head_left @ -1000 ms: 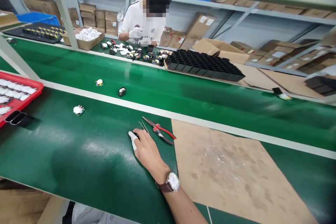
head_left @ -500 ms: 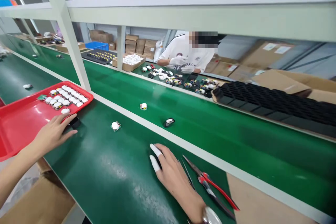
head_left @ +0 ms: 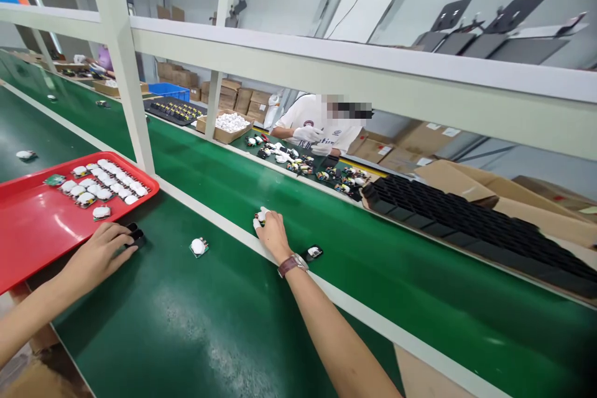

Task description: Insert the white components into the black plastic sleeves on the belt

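My right hand (head_left: 274,235), with white finger cots on its fingertips and a watch on the wrist, reaches over the green conveyor belt. Its fingers close on a small circuit board (head_left: 260,218), mostly hidden by them. Behind that wrist lies a black case (head_left: 313,252) with a white part in it. Beside the red tray (head_left: 51,233), my left hand (head_left: 103,250) has its thumb and fingers around a black plastic case (head_left: 136,235). Another circuit board with a white dome (head_left: 198,247) lies on the green table between my hands.
White-domed boards (head_left: 112,180) fill part of the tray. Across the belt, a person in white gloves (head_left: 308,134) sits behind loose parts (head_left: 298,161). Rows of black cases (head_left: 466,230) stand at the right. A white shelf frame (head_left: 326,62) crosses above the belt.
My right hand has moved from the table beside the pliers, forward onto the belt, and closed on the circuit board there. My left hand's fingers have drawn in around the black case.
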Tool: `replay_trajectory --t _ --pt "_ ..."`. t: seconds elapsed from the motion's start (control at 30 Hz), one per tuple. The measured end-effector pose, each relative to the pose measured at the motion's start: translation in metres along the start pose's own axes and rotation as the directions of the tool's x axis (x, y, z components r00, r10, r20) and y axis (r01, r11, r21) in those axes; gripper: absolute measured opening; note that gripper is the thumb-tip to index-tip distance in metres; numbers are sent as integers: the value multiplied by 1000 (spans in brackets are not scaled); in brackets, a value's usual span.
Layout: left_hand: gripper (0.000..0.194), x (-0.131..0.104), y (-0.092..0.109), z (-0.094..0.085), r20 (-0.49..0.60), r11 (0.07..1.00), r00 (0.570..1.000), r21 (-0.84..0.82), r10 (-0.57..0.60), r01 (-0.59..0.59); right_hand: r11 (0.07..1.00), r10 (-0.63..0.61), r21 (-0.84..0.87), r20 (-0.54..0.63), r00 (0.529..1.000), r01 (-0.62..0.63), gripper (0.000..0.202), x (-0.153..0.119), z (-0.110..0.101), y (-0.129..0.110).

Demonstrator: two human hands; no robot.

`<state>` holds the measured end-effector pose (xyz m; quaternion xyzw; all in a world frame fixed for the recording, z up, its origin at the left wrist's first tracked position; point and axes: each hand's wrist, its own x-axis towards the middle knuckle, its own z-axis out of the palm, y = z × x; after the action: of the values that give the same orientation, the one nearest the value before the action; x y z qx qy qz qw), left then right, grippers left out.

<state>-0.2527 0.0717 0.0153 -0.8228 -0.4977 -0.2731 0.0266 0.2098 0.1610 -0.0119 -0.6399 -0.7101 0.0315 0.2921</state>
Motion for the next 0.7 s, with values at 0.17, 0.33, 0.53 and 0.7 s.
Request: replay_trajectory --t 0.17,0.33,0.53,0.7 --pt "20 13 38 -10 -79 995 995 -74 60 -66 983 -170 91 96 981 161 21 -67 -32 -30" --pt "14 15 83 -8 33 928 981 -331 189 -168 977 -208 83 167 964 196 41 -166 -72 -51" --pt "21 28 145 33 214 822 889 -511 404 -251 954 -238 -141 184 954 266 52 -219 -85 -54" --pt "21 50 193 71 203 747 826 -575 526 -334 957 -219 -159 144 965 241 48 -231 -84 -60"
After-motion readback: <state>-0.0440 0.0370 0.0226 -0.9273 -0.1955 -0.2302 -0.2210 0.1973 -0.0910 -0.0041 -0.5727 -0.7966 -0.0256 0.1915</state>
